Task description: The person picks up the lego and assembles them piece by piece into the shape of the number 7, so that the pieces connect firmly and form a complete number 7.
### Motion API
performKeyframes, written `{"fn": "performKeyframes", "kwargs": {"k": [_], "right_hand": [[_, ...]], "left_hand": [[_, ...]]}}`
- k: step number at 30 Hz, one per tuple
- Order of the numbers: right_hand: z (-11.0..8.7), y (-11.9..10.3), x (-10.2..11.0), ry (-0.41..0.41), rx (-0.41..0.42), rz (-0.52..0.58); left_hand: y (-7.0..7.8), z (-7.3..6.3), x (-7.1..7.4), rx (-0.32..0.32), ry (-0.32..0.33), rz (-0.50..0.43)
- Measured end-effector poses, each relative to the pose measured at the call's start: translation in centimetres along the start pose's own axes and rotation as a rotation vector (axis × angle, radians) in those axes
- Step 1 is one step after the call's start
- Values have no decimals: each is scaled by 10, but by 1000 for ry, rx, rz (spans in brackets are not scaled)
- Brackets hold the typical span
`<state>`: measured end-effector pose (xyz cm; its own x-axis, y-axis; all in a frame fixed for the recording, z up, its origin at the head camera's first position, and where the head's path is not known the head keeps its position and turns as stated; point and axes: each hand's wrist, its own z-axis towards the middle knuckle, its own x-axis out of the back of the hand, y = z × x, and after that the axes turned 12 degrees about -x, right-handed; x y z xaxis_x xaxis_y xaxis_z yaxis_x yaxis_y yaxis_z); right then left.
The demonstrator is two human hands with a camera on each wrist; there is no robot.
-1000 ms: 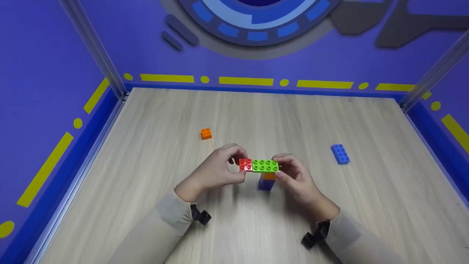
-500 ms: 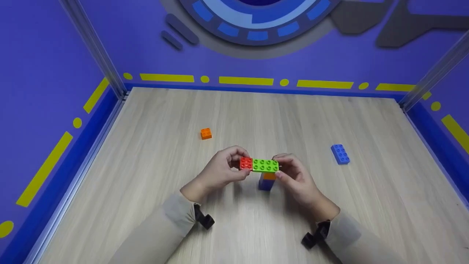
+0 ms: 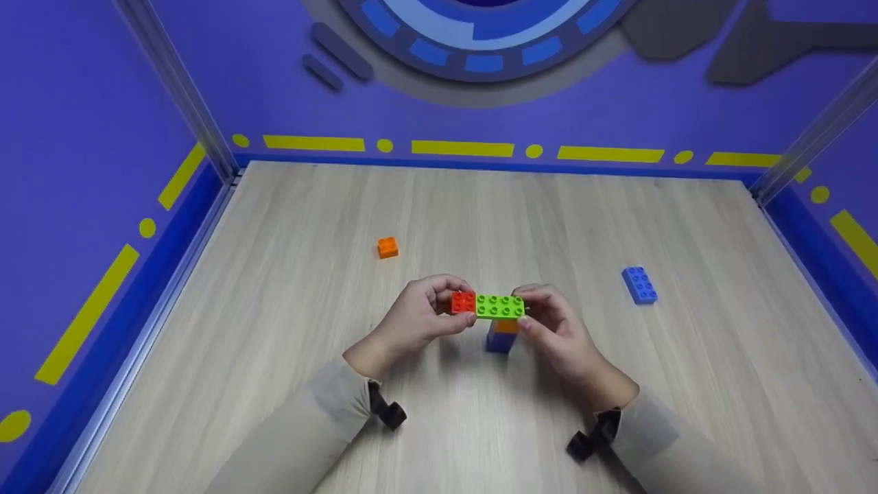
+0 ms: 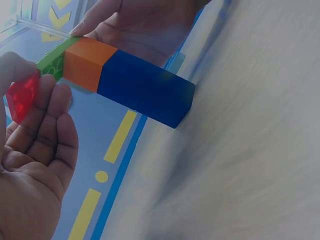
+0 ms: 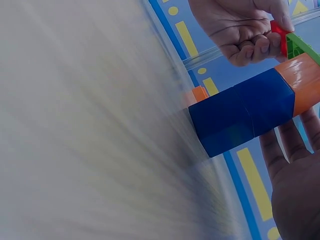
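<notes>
A short tower stands upright on the table: dark blue bricks (image 5: pixel 245 111) at the bottom, an orange brick (image 4: pixel 89 64) above, and a long green brick (image 3: pixel 500 307) across the top. The green brick juts out to the left. My left hand (image 3: pixel 422 312) pinches a small red brick (image 3: pixel 463 302) between thumb and fingers, right against the green brick's left end. Whether the two are joined cannot be told. My right hand (image 3: pixel 559 333) holds the green brick's right end, thumb in front and fingers behind. Its other fingers lie beside the tower in the right wrist view.
A small orange brick (image 3: pixel 387 248) lies on the wooden table (image 3: pixel 309 226), beyond the left hand. To the right lies a long blue brick (image 3: pixel 639 285). Blue-purple panels (image 3: pixel 473 123) wall the table at the back and both sides.
My left hand has shifted slightly right, its thumb and fingers now farther along the red brick. My right hand and the tower stay nearly in place.
</notes>
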<state>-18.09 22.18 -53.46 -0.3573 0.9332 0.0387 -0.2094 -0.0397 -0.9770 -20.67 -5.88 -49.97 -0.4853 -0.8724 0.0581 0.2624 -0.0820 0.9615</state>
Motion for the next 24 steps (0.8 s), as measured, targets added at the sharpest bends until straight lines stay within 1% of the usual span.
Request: {"fn": "performKeyframes", "kwargs": {"k": [5, 9, 16, 21, 24], "right_hand": [[1, 0, -1, 3, -6, 3], [1, 0, -1, 1, -8, 10], [2, -1, 0, -25, 1, 17], [0, -4, 1, -10, -18, 8], [-1, -5, 2, -13, -43, 21]], "left_hand": [[-1, 1, -1, -9, 12, 3], [0, 0, -1, -28, 8, 5], [-2, 0, -2, -54, 6, 29], [-3, 1, -5, -71, 7, 31], [-3, 0, -7, -89, 14, 54]]}}
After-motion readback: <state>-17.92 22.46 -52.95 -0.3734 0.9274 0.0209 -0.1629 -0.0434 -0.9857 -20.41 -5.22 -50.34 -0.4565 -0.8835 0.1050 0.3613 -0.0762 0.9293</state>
